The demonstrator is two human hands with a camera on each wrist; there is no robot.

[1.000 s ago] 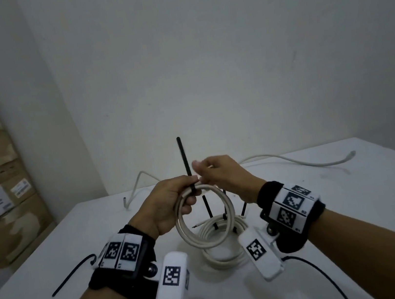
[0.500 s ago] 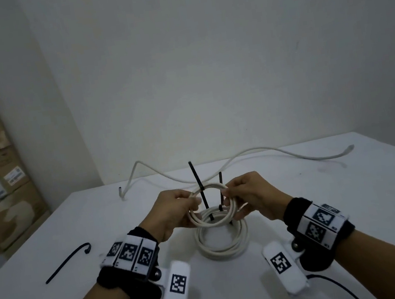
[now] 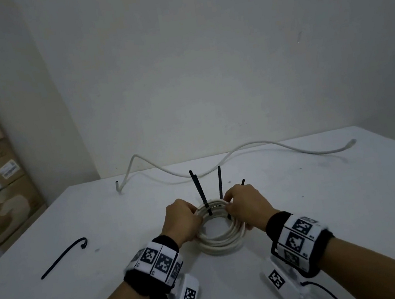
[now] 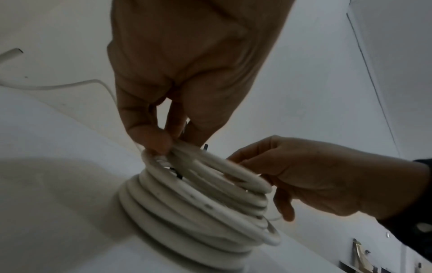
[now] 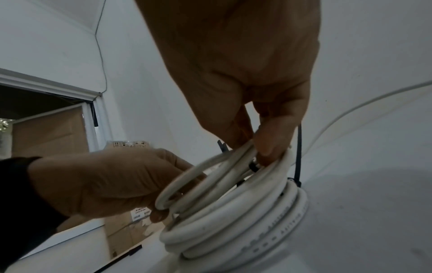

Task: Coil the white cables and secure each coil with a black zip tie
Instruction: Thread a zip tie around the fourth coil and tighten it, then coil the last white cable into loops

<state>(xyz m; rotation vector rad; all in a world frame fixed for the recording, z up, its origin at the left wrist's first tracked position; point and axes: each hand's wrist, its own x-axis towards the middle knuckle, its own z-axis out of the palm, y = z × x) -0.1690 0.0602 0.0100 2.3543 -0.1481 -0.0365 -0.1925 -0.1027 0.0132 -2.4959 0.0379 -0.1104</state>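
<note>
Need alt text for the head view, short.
Two hands, left hand and right hand, set a white cable coil onto a stack of tied coils on a white table, black zip-tie tails upright. A loose white cable lies behind, a spare zip tie at left.

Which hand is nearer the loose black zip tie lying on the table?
Left. The left hand grips the coil's near-left side, on the same side as the loose zip tie. The right hand grips the coil's far side, farther away.

Left hand (image 3: 181,218) at 9 o'clock, right hand (image 3: 247,204) at 3 o'clock; both pinching coil (image 3: 219,235), fingers curled.
</note>
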